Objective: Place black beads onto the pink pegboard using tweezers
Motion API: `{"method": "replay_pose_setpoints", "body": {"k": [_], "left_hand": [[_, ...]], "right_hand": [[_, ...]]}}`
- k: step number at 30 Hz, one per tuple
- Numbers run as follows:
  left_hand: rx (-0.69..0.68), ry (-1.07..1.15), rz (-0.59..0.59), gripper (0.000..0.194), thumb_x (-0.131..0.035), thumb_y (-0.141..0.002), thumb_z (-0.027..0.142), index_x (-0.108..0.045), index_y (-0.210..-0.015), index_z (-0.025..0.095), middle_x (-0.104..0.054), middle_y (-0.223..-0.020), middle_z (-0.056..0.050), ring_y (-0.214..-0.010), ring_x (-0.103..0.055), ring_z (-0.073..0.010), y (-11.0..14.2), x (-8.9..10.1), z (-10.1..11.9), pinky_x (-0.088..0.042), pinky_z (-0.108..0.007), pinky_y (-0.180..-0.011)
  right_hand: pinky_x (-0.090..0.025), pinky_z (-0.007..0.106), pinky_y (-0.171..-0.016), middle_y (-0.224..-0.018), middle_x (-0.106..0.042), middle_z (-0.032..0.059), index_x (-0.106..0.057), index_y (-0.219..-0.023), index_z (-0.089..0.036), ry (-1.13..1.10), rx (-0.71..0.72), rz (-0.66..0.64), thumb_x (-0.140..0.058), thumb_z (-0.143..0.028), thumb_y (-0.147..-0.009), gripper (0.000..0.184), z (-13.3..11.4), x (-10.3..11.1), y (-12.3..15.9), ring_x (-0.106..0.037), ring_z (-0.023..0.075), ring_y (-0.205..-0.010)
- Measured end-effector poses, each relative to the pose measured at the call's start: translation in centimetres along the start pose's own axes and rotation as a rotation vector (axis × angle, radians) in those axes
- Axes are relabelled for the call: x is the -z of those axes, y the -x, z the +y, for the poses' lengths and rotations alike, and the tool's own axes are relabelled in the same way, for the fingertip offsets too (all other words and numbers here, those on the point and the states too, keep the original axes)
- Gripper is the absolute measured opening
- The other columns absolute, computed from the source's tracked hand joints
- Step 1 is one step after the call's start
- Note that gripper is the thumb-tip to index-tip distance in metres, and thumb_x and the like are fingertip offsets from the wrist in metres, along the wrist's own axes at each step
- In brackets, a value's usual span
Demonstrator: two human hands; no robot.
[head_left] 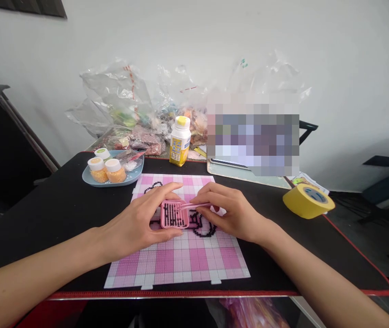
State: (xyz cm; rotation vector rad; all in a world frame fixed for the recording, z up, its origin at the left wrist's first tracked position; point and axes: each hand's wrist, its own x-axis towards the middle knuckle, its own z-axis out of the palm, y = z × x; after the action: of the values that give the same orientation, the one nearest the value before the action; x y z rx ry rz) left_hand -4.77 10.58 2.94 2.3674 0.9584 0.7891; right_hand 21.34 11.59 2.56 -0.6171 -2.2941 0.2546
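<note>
A pink-and-white checked pegboard lies on the black mat, with a black bead outline partly laid on it. My left hand grips a small pink tray filled with rows of black beads, thumb below and fingers over its top edge. My right hand pinches pink tweezers whose tips reach over the tray's beads.
A blue plate with three small jars of orange and green beads sits at the back left. A yellow-capped bottle stands behind the pegboard, before a heap of clear plastic bags. A yellow tape roll lies at the right.
</note>
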Motion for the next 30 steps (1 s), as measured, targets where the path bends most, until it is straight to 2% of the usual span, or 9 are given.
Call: {"method": "replay_pose_setpoints", "body": {"k": [5,13,16,19,25,30], "left_hand": [[-0.017,0.005,0.003,0.073,-0.078,-0.088,0.039,-0.037,-0.149,0.035,-0.07,-0.125,0.001,-0.104,-0.07,-0.0183,-0.1,0.0,0.0,-0.052,-0.033,-0.097],[-0.013,-0.002,0.004,0.07,-0.075,-0.09,0.04,-0.037,-0.149,0.034,-0.071,-0.125,-0.002,-0.102,-0.071,-0.0214,-0.1,0.0,-0.1,-0.054,-0.038,-0.097],[0.0,-0.006,0.013,0.07,-0.075,-0.089,0.043,-0.038,-0.148,0.033,-0.071,-0.125,-0.002,-0.101,-0.071,-0.0221,-0.1,0.1,0.0,-0.054,-0.039,-0.098],[0.005,-0.013,0.024,0.069,-0.075,-0.089,0.044,-0.039,-0.147,0.032,-0.071,-0.124,-0.003,-0.103,-0.071,-0.0232,-0.2,0.2,0.0,-0.054,-0.04,-0.099],[0.02,-0.031,0.033,0.069,-0.074,-0.089,0.045,-0.04,-0.148,0.031,-0.071,-0.124,-0.001,-0.101,-0.071,-0.022,-0.2,0.1,0.1,-0.053,-0.038,-0.098],[-0.002,-0.046,0.046,0.069,-0.075,-0.089,0.044,-0.04,-0.148,0.031,-0.072,-0.123,-0.001,-0.099,-0.07,-0.0214,-0.2,0.1,0.0,-0.053,-0.036,-0.097]], "right_hand": [[-0.057,0.029,-0.066,-0.096,-0.069,0.0084,-0.068,-0.106,-0.017,0.025,-0.009,-0.006,-0.055,-0.015,-0.099,0.014,0.0,0.1,0.0,-0.066,0.0163,-0.079],[-0.056,0.028,-0.067,-0.095,-0.07,0.0087,-0.067,-0.106,-0.017,0.028,-0.011,0.006,-0.055,-0.016,-0.1,0.013,-0.1,0.1,0.0,-0.066,0.0164,-0.079],[-0.056,0.028,-0.068,-0.094,-0.07,0.0083,-0.068,-0.105,-0.018,0.033,-0.018,0.044,-0.056,-0.017,-0.1,0.012,-0.1,0.8,-0.1,-0.066,0.0165,-0.081],[-0.052,0.025,-0.063,-0.093,-0.07,0.0076,-0.069,-0.103,-0.018,0.076,-0.071,0.048,-0.057,-0.018,-0.1,0.013,0.3,2.1,0.0,-0.065,0.015,-0.077],[-0.044,0.023,-0.056,-0.079,-0.068,0.0032,-0.07,-0.087,-0.017,0.163,-0.243,-0.073,-0.066,-0.026,-0.096,0.014,1.2,3.8,0.5,-0.058,0.0119,-0.063],[-0.045,0.024,-0.059,-0.08,-0.069,0.0036,-0.071,-0.087,-0.017,0.156,-0.248,-0.15,-0.065,-0.027,-0.096,0.015,1.4,3.3,0.6,-0.06,0.0127,-0.066]]}}
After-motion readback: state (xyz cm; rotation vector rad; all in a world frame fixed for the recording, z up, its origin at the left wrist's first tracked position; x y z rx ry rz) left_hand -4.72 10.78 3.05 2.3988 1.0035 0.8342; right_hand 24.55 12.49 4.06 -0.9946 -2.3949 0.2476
